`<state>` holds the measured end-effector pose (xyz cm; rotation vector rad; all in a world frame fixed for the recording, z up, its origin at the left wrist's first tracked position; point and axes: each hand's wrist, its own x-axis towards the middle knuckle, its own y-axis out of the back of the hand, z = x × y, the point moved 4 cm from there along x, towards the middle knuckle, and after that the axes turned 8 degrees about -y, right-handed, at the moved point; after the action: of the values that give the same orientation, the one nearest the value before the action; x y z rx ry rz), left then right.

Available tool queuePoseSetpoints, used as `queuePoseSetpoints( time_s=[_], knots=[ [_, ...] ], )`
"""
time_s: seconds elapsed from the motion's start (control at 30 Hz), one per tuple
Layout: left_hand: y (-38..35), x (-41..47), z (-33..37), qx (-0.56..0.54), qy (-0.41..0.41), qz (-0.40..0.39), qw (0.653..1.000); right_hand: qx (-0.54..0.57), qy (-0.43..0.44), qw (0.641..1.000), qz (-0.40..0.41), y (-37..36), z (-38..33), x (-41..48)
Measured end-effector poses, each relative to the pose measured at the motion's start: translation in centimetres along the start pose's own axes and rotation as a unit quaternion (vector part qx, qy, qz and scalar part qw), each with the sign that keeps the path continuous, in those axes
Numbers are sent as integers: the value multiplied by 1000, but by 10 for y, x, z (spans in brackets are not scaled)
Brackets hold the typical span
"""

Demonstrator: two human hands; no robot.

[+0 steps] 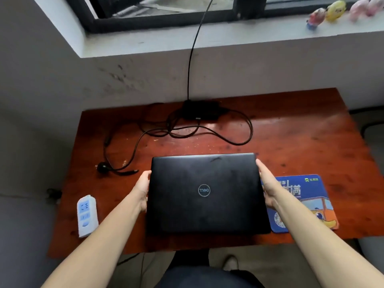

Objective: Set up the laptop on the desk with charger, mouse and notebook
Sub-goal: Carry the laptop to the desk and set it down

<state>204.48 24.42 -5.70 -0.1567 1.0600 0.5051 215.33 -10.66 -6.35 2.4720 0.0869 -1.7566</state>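
A closed black laptop (pixel 204 193) with a round logo on its lid is at the middle front of the reddish wooden desk (pixel 301 138). My left hand (pixel 142 190) grips its left edge and my right hand (pixel 267 186) grips its right edge. Whether the laptop rests on the desk or hangs just above it I cannot tell. Behind it lies the black charger brick (pixel 200 113) with its cables looped across the desk, and a plug end (pixel 104 168) lies at the left. No mouse or notebook is in view.
A blue printed mouse pad (pixel 307 202) lies to the right of the laptop, partly under my right forearm. A white power strip (pixel 87 215) sits at the desk's front left. A black cable (pixel 192 50) runs up the wall to the window. Small toys (pixel 332 12) stand on the sill.
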Motion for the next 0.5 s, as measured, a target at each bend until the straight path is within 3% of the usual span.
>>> queuePoseSetpoints(
  time_s=[0.3, 0.5],
  knots=[
    [-10, 43, -6, -27, 2, -25, 999, -3, -11, 999, 40, -20, -7, 25],
    [-13, 39, -9, 8, -17, 40, 999, -13, -5, 995, 95, -15, -16, 33]
  ],
)
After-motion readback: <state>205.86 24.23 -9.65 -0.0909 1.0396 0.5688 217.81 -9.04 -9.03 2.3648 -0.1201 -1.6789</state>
